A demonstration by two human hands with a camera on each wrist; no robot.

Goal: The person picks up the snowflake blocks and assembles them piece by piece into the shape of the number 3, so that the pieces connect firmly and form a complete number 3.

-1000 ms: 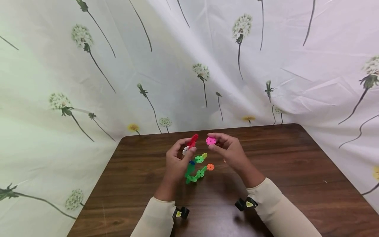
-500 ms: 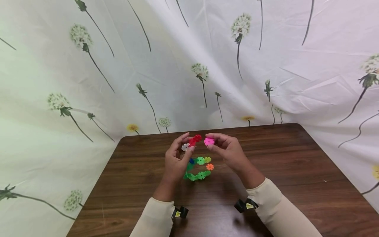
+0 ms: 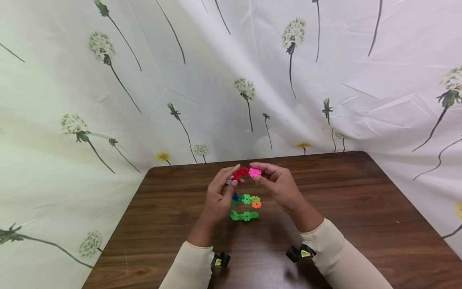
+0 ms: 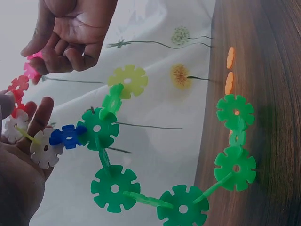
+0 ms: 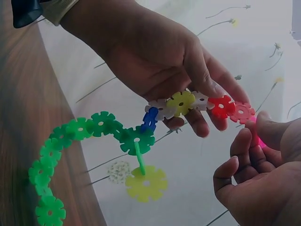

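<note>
A chain of slotted, flower-shaped plastic discs hangs from my left hand point(image 3: 218, 194), which holds it by the red discs point(image 5: 222, 107) with thumb and fingers. Pinched by its rim in my right hand point(image 3: 279, 182) is a pink disc point(image 3: 254, 172), right at the outer red disc; whether their slots mesh cannot be told. Below the red come white discs point(image 4: 47, 148), a yellow one and a blue disc point(image 4: 69, 136). Green discs point(image 5: 102, 124) curve down towards the table. A side branch ends in a yellow-green disc point(image 5: 146, 183). Orange discs point(image 4: 229, 82) sit near the lower green end.
The brown wooden table point(image 3: 162, 224) lies under both hands. Behind it hangs a pale cloth point(image 3: 216, 80) printed with dandelions. A black wrist camera point(image 3: 221, 260) is strapped on the left sleeve, and another point(image 3: 297, 252) on the right.
The left hand has moved slightly right and turned the chain, bringing the red discs up against the pink disc. The right hand has barely moved. The hanging green loop has swung round.
</note>
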